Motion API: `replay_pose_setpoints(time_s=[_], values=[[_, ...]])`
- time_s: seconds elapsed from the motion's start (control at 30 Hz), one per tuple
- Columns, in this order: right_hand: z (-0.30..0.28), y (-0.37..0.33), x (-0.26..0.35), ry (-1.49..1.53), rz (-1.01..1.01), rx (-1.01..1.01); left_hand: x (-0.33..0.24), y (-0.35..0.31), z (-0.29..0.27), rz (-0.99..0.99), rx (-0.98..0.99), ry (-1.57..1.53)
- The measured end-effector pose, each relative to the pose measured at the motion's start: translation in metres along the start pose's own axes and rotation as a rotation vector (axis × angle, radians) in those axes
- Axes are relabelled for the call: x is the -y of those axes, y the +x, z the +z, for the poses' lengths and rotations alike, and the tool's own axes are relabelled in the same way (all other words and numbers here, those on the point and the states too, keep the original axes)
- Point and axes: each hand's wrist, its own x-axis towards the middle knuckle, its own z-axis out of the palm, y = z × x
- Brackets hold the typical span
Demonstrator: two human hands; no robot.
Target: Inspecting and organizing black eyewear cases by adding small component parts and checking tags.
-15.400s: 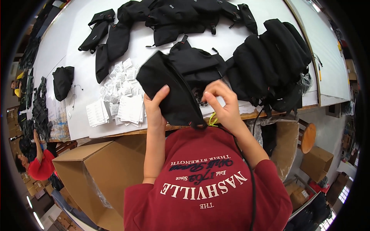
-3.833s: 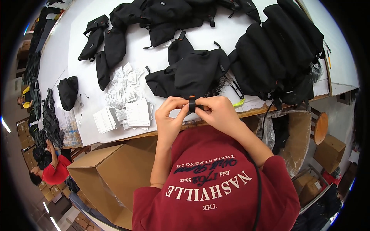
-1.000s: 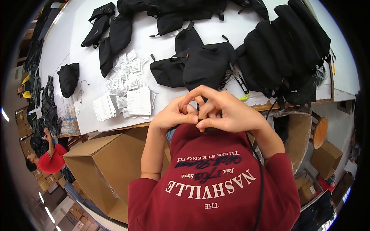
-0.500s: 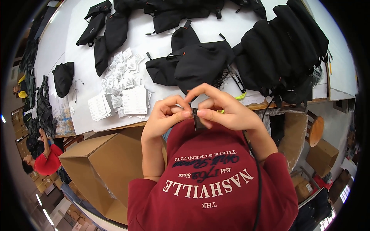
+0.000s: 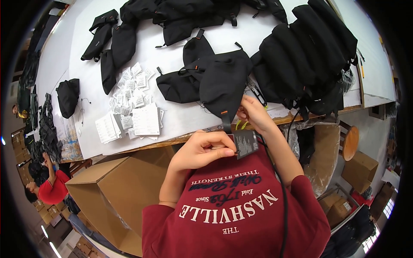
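Observation:
My left hand (image 5: 201,149) pinches a dark grey printed hang tag (image 5: 246,144) by its edge between thumb and forefinger, just off the table's front edge. A black strap with an orange tab (image 5: 224,118) hangs down to the tag from a black fabric pouch (image 5: 223,77). My right hand (image 5: 254,114) is at the pouch's right side, its fingers curled together against the fabric; whatever they grip is hidden. Close beyond it lie a pair of dark-handled thread snips (image 5: 258,93) and some thin black strings.
White paper labels (image 5: 131,92) lie heaped left of the pouch, with stacked sheets (image 5: 146,119) in front. More black pouches (image 5: 301,56) cover the table's right and far side. An opened cardboard box (image 5: 124,185) stands below the table edge at left. A person in red (image 5: 52,187) is at far left.
My right hand has left the tag and moved up and right to the pouch. The tag has turned its printed face into view, still in my left hand. The pouch's strap end now reaches nearer to me.

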Motion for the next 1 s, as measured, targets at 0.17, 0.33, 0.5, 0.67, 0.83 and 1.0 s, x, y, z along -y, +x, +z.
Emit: replay_pose_setpoints(time_s=[0.17, 0.33, 0.5, 0.67, 0.83, 1.0], values=[[0.012, 0.000, 0.019, 0.464, -0.164, -0.181, 0.010, -0.002, 0.004, -0.010, -0.060, 0.077], [-0.003, 0.004, 0.015, 0.129, -0.265, -0.192, 0.011, -0.005, 0.008, 0.245, -0.195, 0.372], [0.002, -0.008, 0.036, -0.141, -0.496, -0.198, 0.012, -0.007, 0.000, 0.356, -0.619, 0.622], [0.026, -0.041, 0.070, -0.667, -0.568, 0.262, 0.000, -0.002, -0.010, 0.466, -0.561, 1.100], [0.035, -0.046, 0.078, -0.616, -0.502, 0.475, 0.006, -0.007, -0.016, 0.548, -0.515, 1.150], [0.039, -0.050, 0.081, -0.478, -0.478, 0.421, 0.017, -0.014, -0.017, 0.713, -0.695, 1.169]])
